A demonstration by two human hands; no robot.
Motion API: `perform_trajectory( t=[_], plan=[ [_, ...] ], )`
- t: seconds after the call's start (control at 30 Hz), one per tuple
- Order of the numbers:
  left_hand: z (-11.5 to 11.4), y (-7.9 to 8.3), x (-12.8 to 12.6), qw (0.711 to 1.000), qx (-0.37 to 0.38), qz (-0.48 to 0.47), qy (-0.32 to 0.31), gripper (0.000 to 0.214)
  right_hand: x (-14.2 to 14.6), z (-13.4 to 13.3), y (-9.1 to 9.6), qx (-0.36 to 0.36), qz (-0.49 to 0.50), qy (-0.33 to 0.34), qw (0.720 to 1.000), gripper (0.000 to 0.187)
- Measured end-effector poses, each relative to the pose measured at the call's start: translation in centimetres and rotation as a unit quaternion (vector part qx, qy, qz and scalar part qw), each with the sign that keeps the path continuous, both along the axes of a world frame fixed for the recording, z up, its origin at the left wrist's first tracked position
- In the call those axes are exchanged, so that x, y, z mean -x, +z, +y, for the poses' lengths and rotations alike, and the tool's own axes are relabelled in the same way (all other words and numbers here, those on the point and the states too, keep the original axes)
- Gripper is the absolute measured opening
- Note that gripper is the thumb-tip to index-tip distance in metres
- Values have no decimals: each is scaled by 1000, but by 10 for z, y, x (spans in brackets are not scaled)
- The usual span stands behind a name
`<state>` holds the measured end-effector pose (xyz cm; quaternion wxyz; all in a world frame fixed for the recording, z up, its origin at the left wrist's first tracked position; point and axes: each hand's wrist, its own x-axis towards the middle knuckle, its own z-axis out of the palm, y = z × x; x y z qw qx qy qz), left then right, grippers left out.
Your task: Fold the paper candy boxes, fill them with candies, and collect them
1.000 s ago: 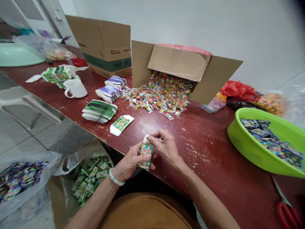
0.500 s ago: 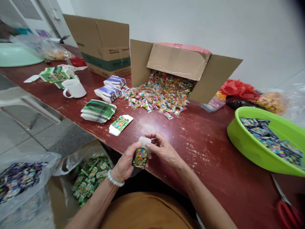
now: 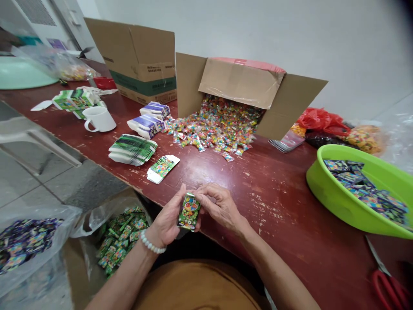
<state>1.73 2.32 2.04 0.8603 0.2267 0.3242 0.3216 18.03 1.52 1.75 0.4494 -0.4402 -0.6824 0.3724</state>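
Left fingers: grasping a small green carton, thumb along its left side, fingertips behind. Right fingers: bent against the carton's top right corner; whether they pinch it I cannot tell. Carton position: between my hands, at the near edge of the red desk, printed face towards me.

Labels: the carton front bears coloured characters at the top and a round multicoloured logo below; too small for me to read. A flat green carton on the desk shows similar print. Beside it, a stack of green cartons shows mostly edges. The tall cardboard box carries dark characters and a green band with lettering, all illegible. The candy wrappers are multicoloured, no text legible to me
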Motion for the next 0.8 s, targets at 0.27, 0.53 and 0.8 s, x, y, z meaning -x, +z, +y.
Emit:
perform_trajectory(
  t=[0.27,0.53,0.8],
  plan=[
    [-4,-9,-3,994,-51,75,67,42,13,9,-1,200,108,-51,973,11],
    [-2,-9,-4,994,-26,47,93,31,13,4,3,129,59,-35,989,10],
    [5,-14,-1,987,70,-24,143,9,19,-15,-6,-61,-150,12,987,65]
  ],
)
